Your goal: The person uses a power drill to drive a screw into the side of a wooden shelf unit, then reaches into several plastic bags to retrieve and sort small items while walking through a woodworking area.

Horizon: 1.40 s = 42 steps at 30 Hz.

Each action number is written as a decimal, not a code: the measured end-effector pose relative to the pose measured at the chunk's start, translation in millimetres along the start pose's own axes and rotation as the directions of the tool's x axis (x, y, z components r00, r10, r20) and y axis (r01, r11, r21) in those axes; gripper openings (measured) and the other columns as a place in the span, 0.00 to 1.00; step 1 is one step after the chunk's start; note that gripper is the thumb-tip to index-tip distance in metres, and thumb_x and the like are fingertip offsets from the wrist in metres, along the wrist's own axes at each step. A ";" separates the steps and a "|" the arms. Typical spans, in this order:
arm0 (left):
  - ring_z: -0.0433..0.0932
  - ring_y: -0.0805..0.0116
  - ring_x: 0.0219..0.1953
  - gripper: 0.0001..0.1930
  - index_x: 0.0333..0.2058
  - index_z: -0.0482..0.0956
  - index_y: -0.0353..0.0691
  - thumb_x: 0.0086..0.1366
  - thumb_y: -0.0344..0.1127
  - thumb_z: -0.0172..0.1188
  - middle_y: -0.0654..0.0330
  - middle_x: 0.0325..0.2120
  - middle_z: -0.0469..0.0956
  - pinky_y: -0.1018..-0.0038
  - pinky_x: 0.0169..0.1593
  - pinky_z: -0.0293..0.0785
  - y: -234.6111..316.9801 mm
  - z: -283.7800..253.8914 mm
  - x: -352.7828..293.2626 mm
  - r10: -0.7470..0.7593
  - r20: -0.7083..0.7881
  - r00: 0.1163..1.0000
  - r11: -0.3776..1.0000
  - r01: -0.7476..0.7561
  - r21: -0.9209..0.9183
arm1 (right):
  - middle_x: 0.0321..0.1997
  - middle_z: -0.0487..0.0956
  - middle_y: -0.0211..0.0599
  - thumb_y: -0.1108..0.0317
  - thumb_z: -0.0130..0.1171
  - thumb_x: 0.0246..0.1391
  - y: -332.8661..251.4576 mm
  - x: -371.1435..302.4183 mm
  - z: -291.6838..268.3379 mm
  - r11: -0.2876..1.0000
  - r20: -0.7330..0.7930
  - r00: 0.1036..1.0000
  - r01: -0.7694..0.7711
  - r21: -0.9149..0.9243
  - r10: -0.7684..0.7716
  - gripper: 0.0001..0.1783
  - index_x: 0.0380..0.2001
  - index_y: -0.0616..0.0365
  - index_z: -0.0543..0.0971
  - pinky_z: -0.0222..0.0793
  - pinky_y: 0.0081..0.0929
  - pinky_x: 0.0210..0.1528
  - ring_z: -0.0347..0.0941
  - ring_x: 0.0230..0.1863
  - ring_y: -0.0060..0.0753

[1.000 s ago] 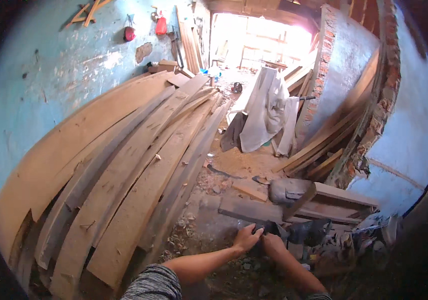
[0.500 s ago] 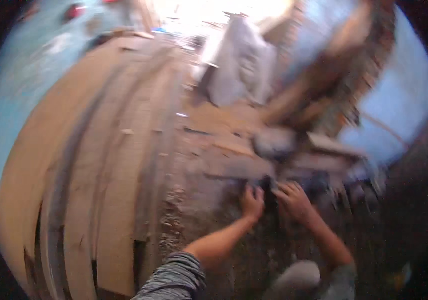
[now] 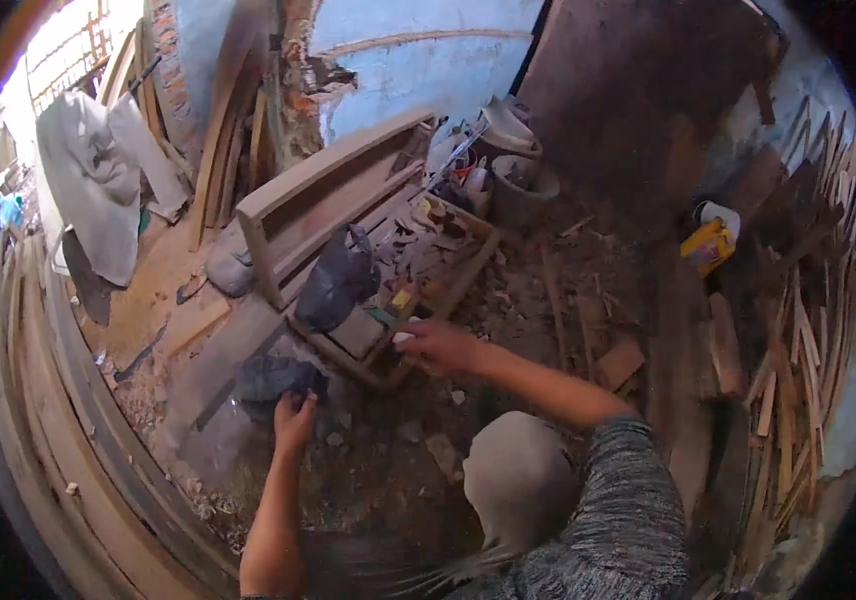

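My left hand (image 3: 294, 421) is closed on the edge of a dark, crumpled bag (image 3: 276, 378) low over the dirt floor. To its right, my right hand (image 3: 440, 346) reaches to the near corner of a wooden tray-like frame (image 3: 466, 275). Its fingers are pinched on a small pale piece (image 3: 404, 337), too small to name exactly. Scraps and small items fill the frame. A second dark plastic bag (image 3: 341, 282) sits at the frame's left side. My knee (image 3: 523, 475) is bent below my right forearm.
Long planks (image 3: 58, 400) lie along the left. A wooden frame piece (image 3: 338, 160) leans behind the tray, with buckets (image 3: 525, 180) beyond. A yellow container (image 3: 708, 247) stands right, near stacked wood strips (image 3: 798, 350). A grey cloth (image 3: 98, 185) hangs at the far left.
The view has swung to the right. My hands, close together before, are now apart: the left with the dark bag, the right at the tray's corner.
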State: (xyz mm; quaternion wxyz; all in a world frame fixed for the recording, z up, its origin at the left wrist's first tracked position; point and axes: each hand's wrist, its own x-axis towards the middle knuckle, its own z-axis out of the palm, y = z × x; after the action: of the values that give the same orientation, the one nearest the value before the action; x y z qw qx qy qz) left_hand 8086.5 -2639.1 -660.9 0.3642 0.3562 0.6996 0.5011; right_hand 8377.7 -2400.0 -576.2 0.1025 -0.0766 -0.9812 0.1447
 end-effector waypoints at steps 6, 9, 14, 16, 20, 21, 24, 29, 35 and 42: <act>0.81 0.42 0.35 0.33 0.32 0.82 0.28 0.70 0.61 0.54 0.38 0.29 0.81 0.56 0.42 0.75 49.7 -22.4 10.8 -0.269 -0.021 0.963 0.785 0.232 0.574 | 0.70 0.69 0.46 0.73 0.71 0.46 90.8 -118.3 -31.4 0.877 0.075 0.895 -0.445 0.182 0.439 0.36 0.62 0.51 0.76 0.68 0.43 0.68 0.69 0.68 0.50; 0.81 0.36 0.34 0.36 0.28 0.83 0.28 0.71 0.63 0.52 0.35 0.26 0.80 0.51 0.41 0.76 27.8 -20.5 27.6 -0.248 -0.008 0.969 0.712 0.188 0.677 | 0.64 0.76 0.42 0.74 0.69 0.50 201.8 -191.9 -29.5 0.408 -0.041 0.722 -0.342 0.847 0.691 0.31 0.60 0.55 0.77 0.71 0.38 0.65 0.73 0.64 0.45; 0.80 0.31 0.47 0.43 0.35 0.84 0.24 0.68 0.71 0.49 0.27 0.35 0.80 0.46 0.51 0.74 47.0 27.7 20.1 -0.376 -0.241 0.895 0.412 0.394 0.822 | 0.56 0.80 0.41 0.70 0.65 0.59 336.9 -220.0 -76.1 0.775 -0.472 0.637 -0.603 0.188 0.610 0.24 0.59 0.61 0.77 0.75 0.37 0.59 0.76 0.59 0.37; 0.80 0.31 0.48 0.42 0.36 0.84 0.25 0.68 0.70 0.50 0.28 0.35 0.80 0.46 0.51 0.74 46.0 70.1 31.8 -0.392 -0.208 0.896 0.423 0.376 0.825 | 0.55 0.80 0.42 0.68 0.62 0.62 416.4 -272.9 -81.4 0.593 -0.449 0.397 -0.632 0.499 0.801 0.23 0.60 0.59 0.76 0.75 0.36 0.56 0.77 0.56 0.34; 0.80 0.32 0.48 0.40 0.37 0.84 0.27 0.67 0.69 0.51 0.30 0.36 0.80 0.46 0.51 0.74 53.2 81.0 -3.8 -0.385 -0.236 0.892 0.443 0.403 0.801 | 0.53 0.80 0.42 0.67 0.62 0.63 469.5 -228.7 -73.0 0.400 -0.307 0.263 -0.474 0.785 0.915 0.23 0.60 0.59 0.76 0.75 0.35 0.52 0.78 0.51 0.34; 0.80 0.32 0.48 0.39 0.38 0.84 0.28 0.67 0.69 0.51 0.30 0.36 0.81 0.46 0.52 0.74 53.0 89.1 -3.0 -0.379 -0.218 0.899 0.459 0.387 0.799 | 0.53 0.80 0.42 0.65 0.63 0.64 490.0 -239.9 -75.2 0.344 -0.269 0.227 -0.430 0.834 0.936 0.25 0.62 0.57 0.74 0.75 0.35 0.51 0.79 0.50 0.35; 0.80 0.33 0.48 0.38 0.39 0.84 0.30 0.67 0.68 0.52 0.31 0.37 0.81 0.47 0.52 0.74 51.6 104.1 -8.8 -0.380 -0.194 0.905 0.474 0.370 0.799 | 0.54 0.78 0.41 0.57 0.64 0.63 535.7 -245.8 -81.8 0.126 -0.094 0.138 -0.237 0.963 0.986 0.31 0.65 0.54 0.69 0.76 0.37 0.49 0.79 0.46 0.36; 0.80 0.34 0.49 0.36 0.41 0.84 0.32 0.67 0.67 0.53 0.34 0.38 0.81 0.47 0.52 0.74 60.4 114.7 -21.4 -0.396 -0.209 0.894 0.459 0.390 0.798 | 0.61 0.72 0.41 0.38 0.68 0.55 574.8 -199.6 -128.0 -0.273 0.261 0.222 0.024 0.962 0.940 0.44 0.67 0.48 0.65 0.78 0.46 0.46 0.78 0.45 0.41; 0.80 0.35 0.49 0.33 0.43 0.84 0.35 0.67 0.66 0.54 0.36 0.40 0.82 0.48 0.52 0.74 65.4 132.0 -27.6 -0.401 -0.195 0.895 0.460 0.380 0.802 | 0.67 0.68 0.34 0.35 0.65 0.56 615.5 -164.1 -129.9 -0.269 0.247 0.183 0.103 0.958 0.951 0.41 0.63 0.48 0.69 0.78 0.51 0.53 0.64 0.68 0.44; 0.80 0.37 0.50 0.30 0.45 0.84 0.39 0.67 0.64 0.56 0.39 0.41 0.83 0.48 0.52 0.74 65.9 152.6 -40.0 -0.400 -0.136 0.906 0.479 0.333 0.812 | 0.59 0.72 0.40 0.57 0.54 0.61 613.5 -224.5 -55.0 -0.150 0.106 0.137 0.375 0.915 0.985 0.21 0.54 0.55 0.73 0.72 0.55 0.62 0.69 0.60 0.42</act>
State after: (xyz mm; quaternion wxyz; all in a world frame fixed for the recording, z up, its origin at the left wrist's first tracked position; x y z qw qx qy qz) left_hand 8246.7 -2590.2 -627.0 0.2796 0.3437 0.8964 0.0156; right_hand 8681.2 -1845.0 -748.7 0.5471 -0.4265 -0.2013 0.6916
